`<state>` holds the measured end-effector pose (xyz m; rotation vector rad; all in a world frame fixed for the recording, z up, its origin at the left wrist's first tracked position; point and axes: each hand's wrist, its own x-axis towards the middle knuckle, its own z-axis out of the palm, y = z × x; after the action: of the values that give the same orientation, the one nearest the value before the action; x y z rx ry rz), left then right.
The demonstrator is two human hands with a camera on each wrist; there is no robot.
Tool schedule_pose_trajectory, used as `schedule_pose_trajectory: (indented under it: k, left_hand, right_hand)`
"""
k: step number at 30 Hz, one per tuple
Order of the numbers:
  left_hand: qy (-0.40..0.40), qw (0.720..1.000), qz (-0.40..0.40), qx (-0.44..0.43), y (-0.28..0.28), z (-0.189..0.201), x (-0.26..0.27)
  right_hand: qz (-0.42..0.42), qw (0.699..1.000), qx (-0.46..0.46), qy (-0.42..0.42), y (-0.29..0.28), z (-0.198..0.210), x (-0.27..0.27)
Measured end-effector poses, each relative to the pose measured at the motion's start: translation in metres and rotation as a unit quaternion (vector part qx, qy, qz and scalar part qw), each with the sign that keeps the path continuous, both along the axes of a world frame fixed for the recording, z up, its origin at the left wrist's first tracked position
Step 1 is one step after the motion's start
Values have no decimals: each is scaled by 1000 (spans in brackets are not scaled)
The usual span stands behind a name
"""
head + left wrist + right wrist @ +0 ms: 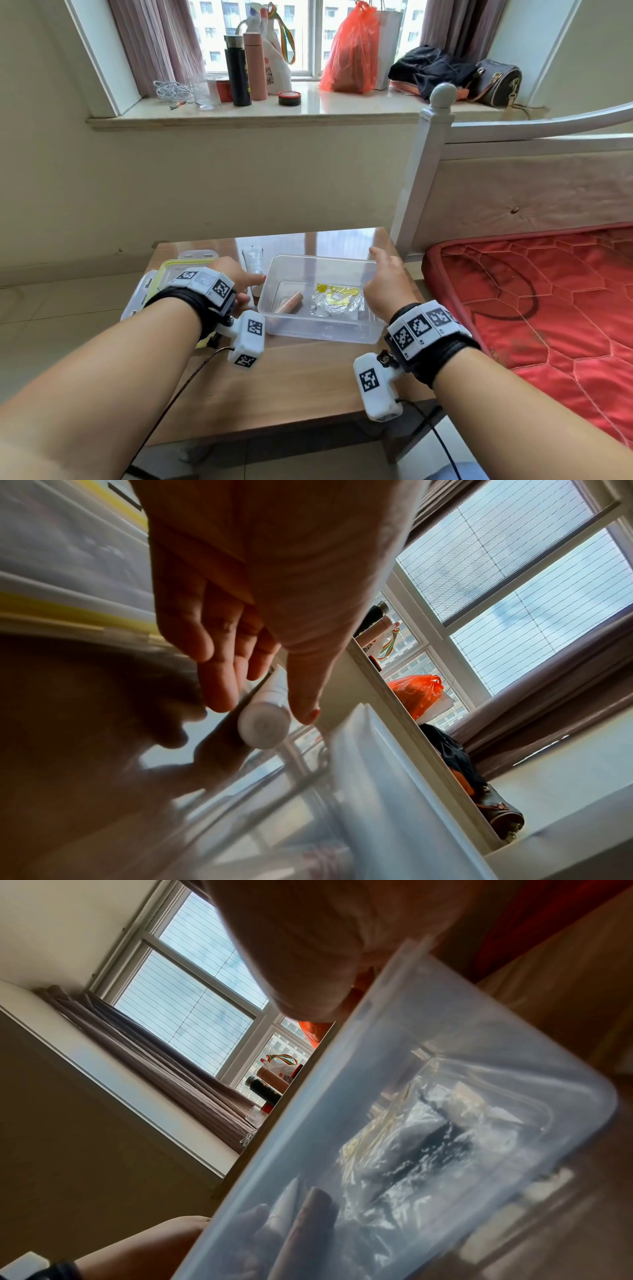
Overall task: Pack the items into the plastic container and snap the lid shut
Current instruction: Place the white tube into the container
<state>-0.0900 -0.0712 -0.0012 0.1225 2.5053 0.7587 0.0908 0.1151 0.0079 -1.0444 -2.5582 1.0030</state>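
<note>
Reaching with my left hand (240, 631), fingers spread around the tube (263, 723), I'm risking rolling it off.

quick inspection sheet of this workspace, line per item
surface: wooden table, glossy.
job's things: clear plastic container open, holding a pinkish cylinder and a clear packet; white tube lies on the table left of it; lid with yellow seal further left, off.
clutter: nothing seen on the table.
grippers: left hand reaches the tube, fingers straight, at its sides; right hand by the container's right rim, grip unclear.
cables: black leads run from both wrist cameras.
surroundings: windowsill with flasks, orange bag; bed on the right.
</note>
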Motion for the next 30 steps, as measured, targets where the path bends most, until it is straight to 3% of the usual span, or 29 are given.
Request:
schedule_pose_trajectory:
  k: [7, 11, 15, 19, 24, 30]
  left_hand:
    - [-26, 999, 27, 20, 6, -4, -4]
    - [-88, 989, 64, 95, 3, -2, -2]
    - [-150, 968, 85, 184, -6, 6, -6]
    - [-203, 924, 106, 304, -11, 19, 3]
    - [-140, 917, 9, 373, -9, 36, 21]
    - [-164, 910, -114, 364, 4, 48, 53]
  right_hand:
    - [0, 1000, -17, 16, 0, -2, 1]
    - [5, 999, -28, 20, -1, -1, 2]
    - [15, 1000, -26, 9, 0, 5, 5]
    - [21, 999, -4, 27, -2, 11, 5]
    - [51, 992, -12, 117, -11, 27, -3]
    - [109, 953, -203, 195, -37, 38, -15]
